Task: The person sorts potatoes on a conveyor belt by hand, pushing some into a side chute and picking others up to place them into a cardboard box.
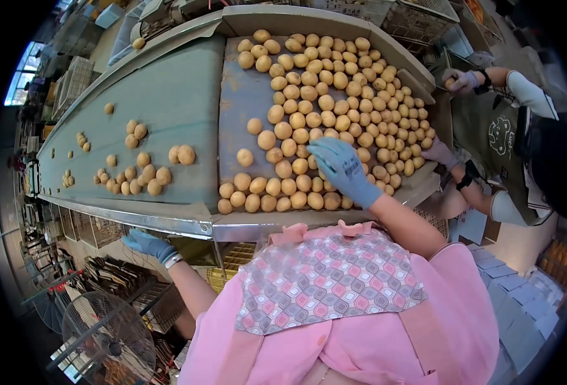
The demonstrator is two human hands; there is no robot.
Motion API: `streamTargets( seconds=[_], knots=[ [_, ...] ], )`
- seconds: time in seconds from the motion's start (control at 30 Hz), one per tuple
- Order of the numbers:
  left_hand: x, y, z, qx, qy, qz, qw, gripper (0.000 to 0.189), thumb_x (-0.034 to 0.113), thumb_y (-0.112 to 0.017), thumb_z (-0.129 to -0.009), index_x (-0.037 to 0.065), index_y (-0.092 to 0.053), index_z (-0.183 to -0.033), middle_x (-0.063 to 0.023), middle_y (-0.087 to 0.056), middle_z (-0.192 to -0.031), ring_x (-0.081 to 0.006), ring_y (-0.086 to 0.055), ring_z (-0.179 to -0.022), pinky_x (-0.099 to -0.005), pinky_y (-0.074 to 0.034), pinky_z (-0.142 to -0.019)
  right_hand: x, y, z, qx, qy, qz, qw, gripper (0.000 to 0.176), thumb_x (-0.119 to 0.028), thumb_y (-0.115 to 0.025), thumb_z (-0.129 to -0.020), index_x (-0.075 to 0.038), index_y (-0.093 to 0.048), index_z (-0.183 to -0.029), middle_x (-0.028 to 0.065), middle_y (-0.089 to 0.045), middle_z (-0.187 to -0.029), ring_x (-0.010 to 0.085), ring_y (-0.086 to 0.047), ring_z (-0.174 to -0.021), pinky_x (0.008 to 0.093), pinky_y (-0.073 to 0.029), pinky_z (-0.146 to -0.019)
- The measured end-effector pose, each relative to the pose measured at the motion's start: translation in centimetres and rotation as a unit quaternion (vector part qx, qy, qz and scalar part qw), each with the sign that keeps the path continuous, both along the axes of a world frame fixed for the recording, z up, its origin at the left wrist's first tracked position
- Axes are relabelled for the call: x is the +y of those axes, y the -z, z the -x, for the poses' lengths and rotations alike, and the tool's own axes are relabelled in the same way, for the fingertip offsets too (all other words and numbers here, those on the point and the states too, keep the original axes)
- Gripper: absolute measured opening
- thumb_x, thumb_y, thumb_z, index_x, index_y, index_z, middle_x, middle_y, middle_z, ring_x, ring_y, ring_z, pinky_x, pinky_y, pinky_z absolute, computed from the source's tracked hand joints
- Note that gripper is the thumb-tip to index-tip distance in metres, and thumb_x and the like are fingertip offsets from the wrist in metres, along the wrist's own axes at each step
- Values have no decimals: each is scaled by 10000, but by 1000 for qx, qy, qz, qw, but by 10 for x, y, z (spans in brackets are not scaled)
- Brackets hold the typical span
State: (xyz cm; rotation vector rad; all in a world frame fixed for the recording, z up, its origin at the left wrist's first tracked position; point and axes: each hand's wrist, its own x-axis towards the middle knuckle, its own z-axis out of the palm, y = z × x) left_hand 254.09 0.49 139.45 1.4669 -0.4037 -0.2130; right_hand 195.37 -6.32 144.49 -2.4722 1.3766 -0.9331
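Many round yellow-tan fruits [309,93] lie on the flat grey sorting surface [238,96], packed most densely toward its right end. My right hand [344,168], in a blue-grey glove, reaches over the front part of this bunch. Its fingers are stretched out and rest on or just above the fruits; nothing is visibly gripped. Low at the left, my left hand [147,245], also gloved, hangs beside the conveyor's metal front edge [187,226]. Its fingers are extended and hold nothing I can see.
Scattered fruits [148,172] lie on the green conveyor belt [168,83] to the left. Across the right end, a co-worker's gloved hand [462,82] holds a fruit; their other hand [439,154] touches the pile. A fan [109,333] stands lower left, crates [418,22] behind.
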Motion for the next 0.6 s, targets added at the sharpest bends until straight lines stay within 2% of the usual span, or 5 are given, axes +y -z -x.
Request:
streamTargets(
  seconds=[0.13, 0.27, 0.37, 0.47, 0.6],
  knots=[
    [-59, -139, 153, -145, 144, 21, 979, 511, 244, -541, -1138, -49, -481, -1552, -180, -514, -1568, -275, -551, -1379, -422, -419, -1208, -83, -48, -58, 76, 37, 1, 996, 417, -75, -732, -926, -153, -721, -1335, 54, -709, -1340, 262, -703, -1117, 441, -556, -965],
    [-83, -143, 231, -418, 313, -52, 851, 406, 141, -665, -1063, -18, -634, -1436, -201, -615, -1487, -337, -609, -1337, -451, -475, -1150, -153, -52, -113, 400, 66, -96, 909, 401, -142, -820, -886, -186, -787, -1283, 19, -719, -1338, 252, -708, -1160, 382, -577, -887],
    [-92, -131, 252, -517, 416, -75, 745, 380, 101, -707, -1006, 8, -693, -1374, -209, -639, -1457, -383, -625, -1311, -467, -487, -1135, -168, -78, -139, 427, 112, -214, 871, 350, -165, -833, -888, -170, -816, -1238, 40, -731, -1340, 289, -703, -1219, 374, -581, -878],
    [-88, -123, 249, -415, 501, -91, 754, 348, 53, -679, -1015, 42, -719, -1360, -187, -692, -1416, -384, -659, -1278, -462, -519, -1114, -190, -65, -129, 358, 93, -279, 886, 319, -137, -806, -906, -152, -815, -1225, 99, -745, -1322, 277, -715, -1229, 404, -589, -904],
    [-88, -122, 246, -388, 478, -91, 783, 338, 100, -674, -1028, 15, -707, -1353, -188, -685, -1413, -371, -648, -1288, -465, -515, -1114, -177, -42, -70, 36, 12, -167, 985, 291, -148, -664, -1009, -80, -756, -1276, 181, -736, -1307, 280, -742, -1177, 404, -593, -975]
  ],
)
